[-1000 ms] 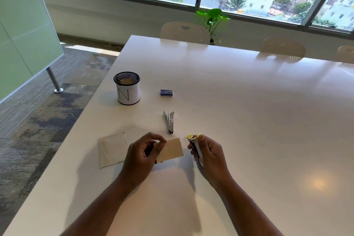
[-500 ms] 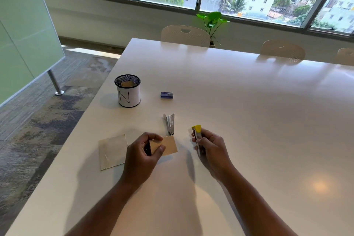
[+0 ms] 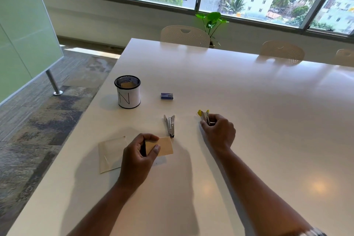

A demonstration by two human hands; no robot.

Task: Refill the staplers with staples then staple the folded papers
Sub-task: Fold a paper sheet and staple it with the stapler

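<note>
Two bare forearms reach in from the near edge of the view, with no sleeve showing on either as far up as they can be seen. The left hand [image 3: 140, 156] wears no ring, glove or band that can be made out, and its wrist is uncovered. The right hand [image 3: 218, 132] is likewise ungloved. At the bottom right corner of the view, on the right arm, a sliver of a silvery metal band [image 3: 314, 233] shows, cut off by the frame; what it is cannot be told.
</note>
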